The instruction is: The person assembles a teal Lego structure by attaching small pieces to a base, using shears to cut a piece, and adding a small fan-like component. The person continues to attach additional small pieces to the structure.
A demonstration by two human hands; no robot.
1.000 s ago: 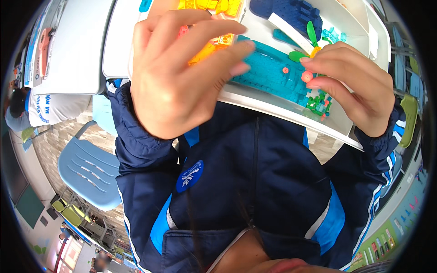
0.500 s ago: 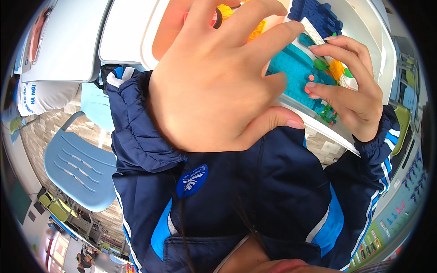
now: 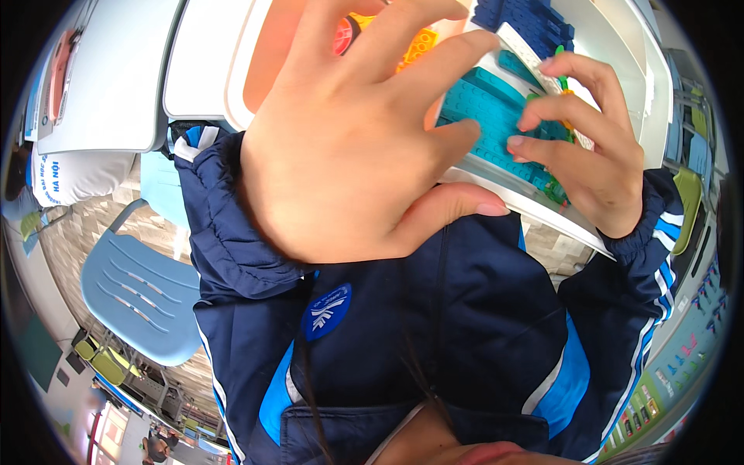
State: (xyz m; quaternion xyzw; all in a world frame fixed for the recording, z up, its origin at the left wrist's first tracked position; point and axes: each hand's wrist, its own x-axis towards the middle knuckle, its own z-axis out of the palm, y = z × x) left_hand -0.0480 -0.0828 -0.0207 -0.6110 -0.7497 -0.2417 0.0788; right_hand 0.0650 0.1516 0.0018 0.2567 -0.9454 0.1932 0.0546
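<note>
My left hand (image 3: 356, 147) is spread open, palm down, large in view above the orange-lined white tray; nothing shows in its fingers. Beneath it lie yellow building bricks (image 3: 418, 48) and a red round piece (image 3: 343, 36), partly hidden. My right hand (image 3: 593, 147) is over the tray's right part, its curved fingers apart. Its thumb and index finger are just above a teal studded brick plate (image 3: 484, 116). A white brick strip (image 3: 521, 48) runs behind its fingertips. An orange and green piece is mostly covered by those fingers. Small green transparent pieces (image 3: 555, 191) lie below the thumb.
Dark blue bricks (image 3: 527, 22) sit in the far part of the white tray (image 3: 657, 93). A white table (image 3: 108, 85) stands at the left, with a light blue chair (image 3: 139, 291) below it. A person in white (image 3: 81, 174) is beside that table.
My right hand has shifted slightly left over the teal plate, and its fingers now cover most of the orange flower-like piece. The left hand has moved a little left, still spread.
</note>
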